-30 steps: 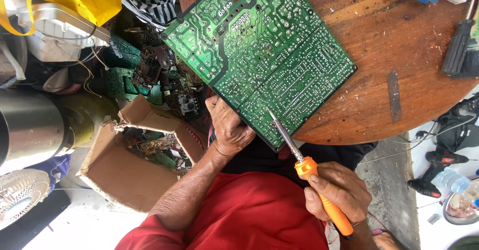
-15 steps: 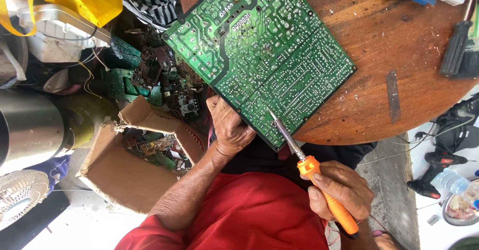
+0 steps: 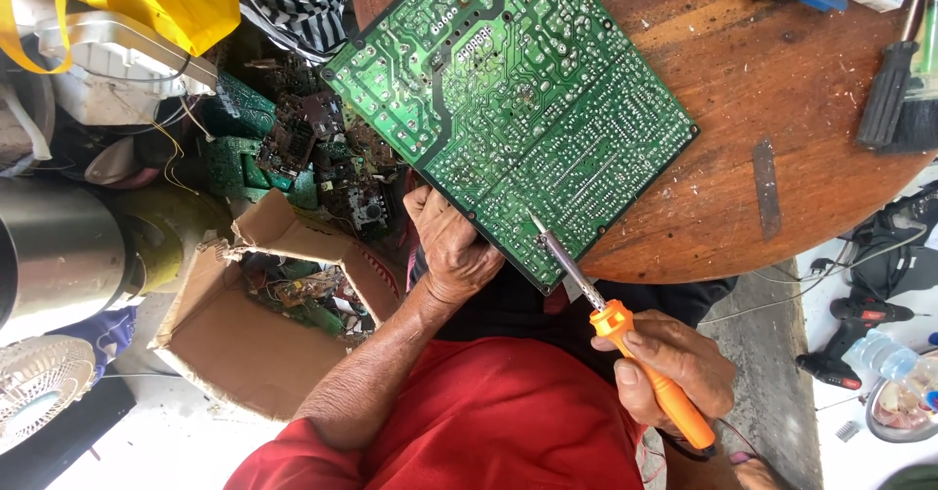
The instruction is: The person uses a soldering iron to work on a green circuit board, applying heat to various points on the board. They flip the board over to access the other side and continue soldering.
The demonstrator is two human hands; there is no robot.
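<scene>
Gripping the board (image 3: 513,109) edge, left hand (image 3: 451,246) fingers clamp it; right hand (image 3: 674,368) fingers wrap the iron (image 3: 625,339), tip touching board on the counter (image 3: 782,109).

Small changes only. We see our right hand (image 3: 674,373) has slid a little toward the worktop (image 3: 782,99), carrying the orange-handled soldering iron (image 3: 616,324) with it. The iron's tip now sits on the near corner of the green circuit board (image 3: 518,109), just inside its edge; a second ago it lay slightly further out along that edge. The iron's shaft leans a touch steeper than before. Our left hand (image 3: 449,246) has crept a bit along the board's near edge, fingers (image 3: 425,207) tucked closer under it. The board itself looks turned very slightly.
</scene>
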